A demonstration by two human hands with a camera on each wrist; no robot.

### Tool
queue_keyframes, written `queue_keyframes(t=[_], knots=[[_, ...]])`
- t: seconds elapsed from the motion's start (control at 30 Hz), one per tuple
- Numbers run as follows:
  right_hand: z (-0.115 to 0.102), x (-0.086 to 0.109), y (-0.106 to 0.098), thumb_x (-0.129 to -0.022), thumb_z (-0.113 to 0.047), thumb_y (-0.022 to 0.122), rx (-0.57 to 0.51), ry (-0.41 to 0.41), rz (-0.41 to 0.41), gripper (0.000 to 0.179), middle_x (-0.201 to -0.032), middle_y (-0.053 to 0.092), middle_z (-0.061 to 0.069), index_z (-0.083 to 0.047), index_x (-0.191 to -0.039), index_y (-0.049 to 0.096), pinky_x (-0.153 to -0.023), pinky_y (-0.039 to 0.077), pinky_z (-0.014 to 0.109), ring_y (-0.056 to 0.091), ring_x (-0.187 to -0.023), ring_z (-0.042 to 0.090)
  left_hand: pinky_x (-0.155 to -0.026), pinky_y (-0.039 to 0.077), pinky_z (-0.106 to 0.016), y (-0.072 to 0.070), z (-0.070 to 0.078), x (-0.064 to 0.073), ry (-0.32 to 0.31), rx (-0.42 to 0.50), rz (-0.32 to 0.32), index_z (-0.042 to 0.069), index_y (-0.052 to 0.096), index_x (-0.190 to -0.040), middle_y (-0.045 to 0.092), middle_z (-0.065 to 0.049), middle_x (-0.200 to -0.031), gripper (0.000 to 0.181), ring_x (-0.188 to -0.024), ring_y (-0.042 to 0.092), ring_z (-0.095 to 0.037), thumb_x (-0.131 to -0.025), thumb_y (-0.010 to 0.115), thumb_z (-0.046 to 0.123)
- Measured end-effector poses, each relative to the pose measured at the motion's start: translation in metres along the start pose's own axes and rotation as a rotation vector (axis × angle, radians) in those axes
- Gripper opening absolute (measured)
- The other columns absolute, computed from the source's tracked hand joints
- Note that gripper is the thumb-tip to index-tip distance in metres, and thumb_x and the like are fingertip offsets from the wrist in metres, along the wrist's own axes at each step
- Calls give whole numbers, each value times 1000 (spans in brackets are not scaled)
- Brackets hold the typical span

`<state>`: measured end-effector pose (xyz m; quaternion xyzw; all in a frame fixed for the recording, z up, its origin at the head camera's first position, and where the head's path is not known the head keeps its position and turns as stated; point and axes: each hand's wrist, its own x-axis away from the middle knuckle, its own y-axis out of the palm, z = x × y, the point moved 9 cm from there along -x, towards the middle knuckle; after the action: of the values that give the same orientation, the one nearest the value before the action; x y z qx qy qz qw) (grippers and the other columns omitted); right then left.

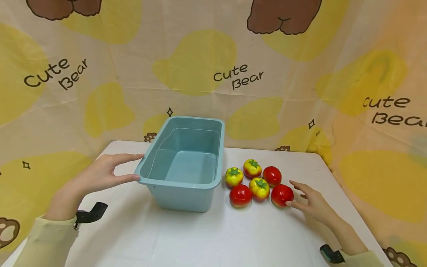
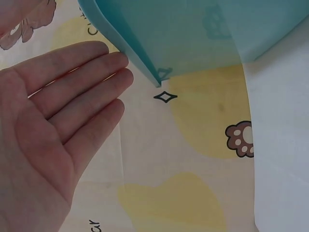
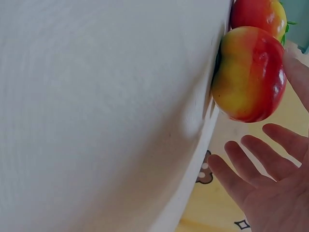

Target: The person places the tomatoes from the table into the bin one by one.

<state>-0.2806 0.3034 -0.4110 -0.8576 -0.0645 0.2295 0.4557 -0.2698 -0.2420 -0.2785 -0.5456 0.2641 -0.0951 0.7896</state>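
**Left hand [image 1: 98, 175] at a pale blue rectangular plastic tub [image 1: 183, 199]; right hand [image 1: 311, 203] at a glossy red round fruit [image 1: 282, 195]**

The tub stands upright on the white surface [image 1: 227, 241], between the hands. The left hand meets its rim from the left: fingers extended, thumb apart from them, the thumb tip at the near left corner. In the left wrist view the four fingers lie straight and close together, fingertips at the rim.

The red fruit is the rightmost of a cluster of six to the right of the tub, well apart from the left hand. The right hand is spread beside it, thumb tip at the fruit's edge, the other fingers clear of it; whether the thumb presses cannot be told. The cluster also comprises two further red fruits [image 1: 241, 195] and three yellow-and-red fruits with green leafy tops [image 1: 260, 188]. Behind hangs a patterned cloth [image 1: 190, 61] lettered "Cute Bear".
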Motion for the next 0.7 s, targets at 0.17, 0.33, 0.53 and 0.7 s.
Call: queue_keyframes(t=[0.17,0.33,0.53,0.7], knots=[[4,-2,7,-76,-26,80,-58,23,-16,70,-128,56,24,2,-132,50,-80,54,47,56,-110,40,-90,45,-35,1,-2,0,-14,16,-15,22,57,-132,61,5,-129,60,-118,55,-19,-80,73,47],[8,-4,13,-78,-25,79,-122,71,-46,70,-129,55,23,1,-135,48,-81,54,44,56,-111,38,-89,45,-36,2,-5,-1,-40,31,-38,24,56,-133,61,6,-128,61,-118,54,-19,-80,72,49],[8,-7,19,-80,-24,77,-183,120,-73,69,-133,52,24,1,-137,45,-82,54,43,54,-112,38,-89,46,-37,4,-7,-1,-54,45,-58,27,57,-132,62,7,-127,60,-119,55,-18,-80,71,51],[8,-8,20,-81,-25,76,-200,168,-97,70,-134,50,25,1,-138,44,-84,54,44,52,-115,41,-86,47,-33,5,-8,-2,-49,35,-62,26,57,-132,62,7,-126,59,-115,56,-15,-80,71,51]])
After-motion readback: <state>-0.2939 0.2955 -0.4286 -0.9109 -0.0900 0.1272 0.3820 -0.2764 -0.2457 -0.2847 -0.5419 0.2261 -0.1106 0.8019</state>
